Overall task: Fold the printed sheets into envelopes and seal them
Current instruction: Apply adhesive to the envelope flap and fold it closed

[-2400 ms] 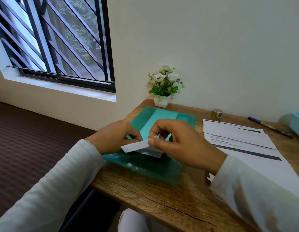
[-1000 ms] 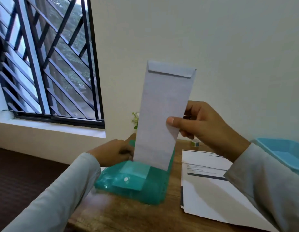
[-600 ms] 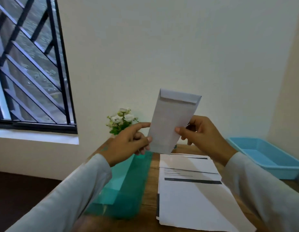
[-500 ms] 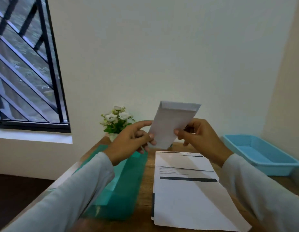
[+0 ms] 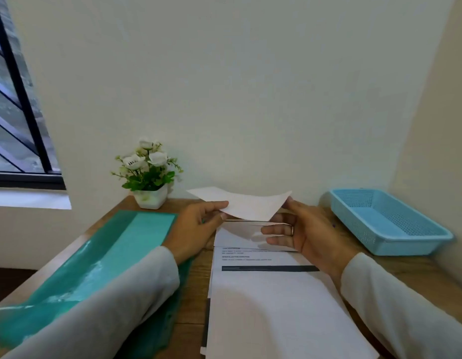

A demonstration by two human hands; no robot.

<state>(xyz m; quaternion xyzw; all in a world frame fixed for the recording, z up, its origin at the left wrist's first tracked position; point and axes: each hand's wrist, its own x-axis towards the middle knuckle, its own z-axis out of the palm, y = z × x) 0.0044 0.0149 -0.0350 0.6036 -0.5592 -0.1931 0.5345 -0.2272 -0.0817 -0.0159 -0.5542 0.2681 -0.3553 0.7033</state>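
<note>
- Nearly flat, a white envelope (image 5: 244, 204) hangs above the far end of the printed sheets (image 5: 271, 301), clear of them
- Left hand (image 5: 196, 229) pinches its left edge between thumb and fingers
- Right hand (image 5: 302, 234) holds the right corner, thumb on top, remaining fingers loosely spread beneath
- Sheets lie stacked on the wooden desk (image 5: 191, 281), a teal plastic folder (image 5: 95, 260) to their left, a blue mesh basket (image 5: 388, 221) to their right

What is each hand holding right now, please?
Left hand: pinches the left end of the flat white paper envelope.
Right hand: holds its right end at the thumb, lower fingers straight.
</note>
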